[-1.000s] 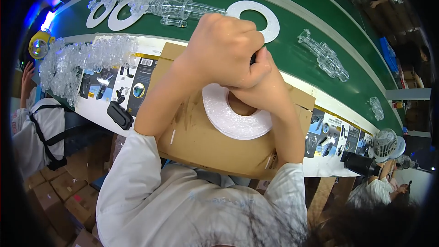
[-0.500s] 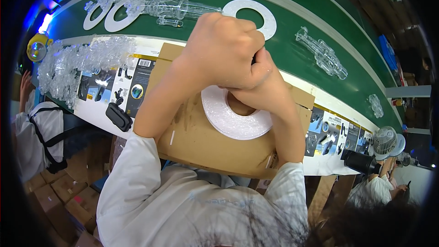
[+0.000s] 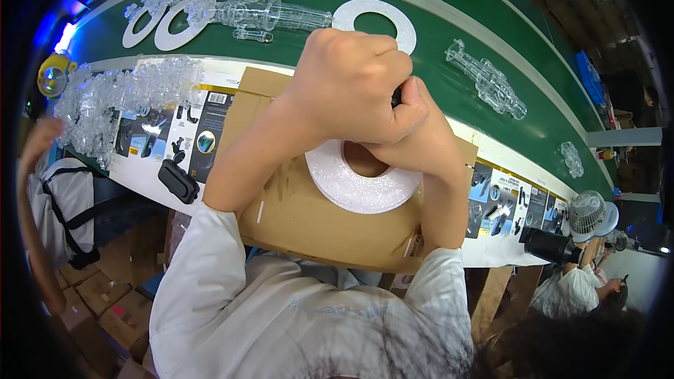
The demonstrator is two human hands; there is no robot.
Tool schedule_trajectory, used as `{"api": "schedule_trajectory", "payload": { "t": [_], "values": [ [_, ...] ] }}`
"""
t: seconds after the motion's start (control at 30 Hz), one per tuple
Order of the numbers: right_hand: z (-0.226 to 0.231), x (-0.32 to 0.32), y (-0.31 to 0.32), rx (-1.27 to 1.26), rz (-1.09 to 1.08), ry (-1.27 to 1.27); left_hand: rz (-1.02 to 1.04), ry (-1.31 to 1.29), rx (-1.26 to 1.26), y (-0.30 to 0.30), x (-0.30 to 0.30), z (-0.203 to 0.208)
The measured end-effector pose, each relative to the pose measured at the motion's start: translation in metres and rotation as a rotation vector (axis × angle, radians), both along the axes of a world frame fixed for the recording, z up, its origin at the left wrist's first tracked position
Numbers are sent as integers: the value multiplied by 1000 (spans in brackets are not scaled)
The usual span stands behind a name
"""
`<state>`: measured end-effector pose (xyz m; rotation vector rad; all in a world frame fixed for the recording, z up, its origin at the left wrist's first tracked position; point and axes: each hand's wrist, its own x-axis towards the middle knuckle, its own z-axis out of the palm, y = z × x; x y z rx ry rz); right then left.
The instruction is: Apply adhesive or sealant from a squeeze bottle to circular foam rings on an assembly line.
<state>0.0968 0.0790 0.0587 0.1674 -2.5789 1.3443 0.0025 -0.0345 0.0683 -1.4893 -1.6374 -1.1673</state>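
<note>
Both my hands meet above a cardboard box. My left hand [image 3: 351,84] lies uppermost, its fingers curled into a fist. Underneath, my right hand [image 3: 419,133] presses up against it, thumb bent upward and most fingers hidden. A small dark end of a black thing [image 3: 397,97] shows between them; the rest is covered, so its kind is unclear. Below the hands a glossy white ring [image 3: 361,193] rests on the brown cardboard box [image 3: 323,242], its far part hidden by my hands.
Beyond, a green surface [image 3: 428,102] carries another white ring [image 3: 405,31] and clear plastic assemblies [image 3: 484,81]. Clear parts [image 3: 133,88] are heaped at left, near a black case [image 3: 177,181]. A fan [image 3: 588,212] stands right. A co-worker's arm [image 3: 35,168] is far left.
My clasped hands have shifted slightly down and right, and more of the black thing shows at my left fist. The co-worker's arm at far left has come further into view.
</note>
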Motion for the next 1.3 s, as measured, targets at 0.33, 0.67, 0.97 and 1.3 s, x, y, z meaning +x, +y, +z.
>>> {"api": "schedule_trajectory", "payload": {
  "t": [0.33,0.67,0.97,1.3],
  "values": [
    [-3,-3,2,25,-4,-111,13,-9,-14,-1,-3,-4],
    [12,1,1,-43,-74,-91,26,-16,-24,2,0,6],
    [8,34,-18,-48,-57,81,-175,-146,18,-7,24,12],
    [-38,37,-3,-94,-83,-13,-186,-180,-107,4,19,-1]
  ]
}}
